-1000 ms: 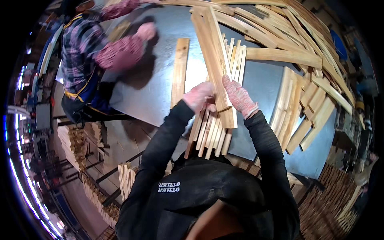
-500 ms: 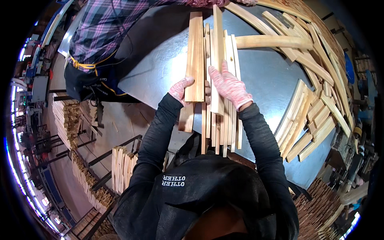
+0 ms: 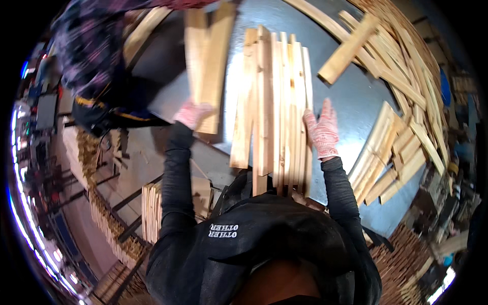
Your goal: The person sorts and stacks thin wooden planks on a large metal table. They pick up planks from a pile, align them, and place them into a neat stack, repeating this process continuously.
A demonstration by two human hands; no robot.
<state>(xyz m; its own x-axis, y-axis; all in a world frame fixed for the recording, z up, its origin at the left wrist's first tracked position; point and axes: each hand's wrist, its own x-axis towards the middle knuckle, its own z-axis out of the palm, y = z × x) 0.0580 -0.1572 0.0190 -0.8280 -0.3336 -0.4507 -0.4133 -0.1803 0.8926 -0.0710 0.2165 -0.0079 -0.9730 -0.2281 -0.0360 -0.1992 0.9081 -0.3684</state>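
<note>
The left hand was clamped on two boards at eleven o'clock; the right hand, splayed, flanked the strips' three-o'clock side. The boards seemed stiff, light, best held by their long edges.

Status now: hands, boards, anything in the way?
Left hand gripping board at near end. Right hand open beside wood strips. Co-worker's sleeve close to board's far end.

Left hand grips pale boards by near end, left side of table. Right hand, fingers spread, just beside row of wooden strips. Co-worker in plaid shirt, far left.
</note>
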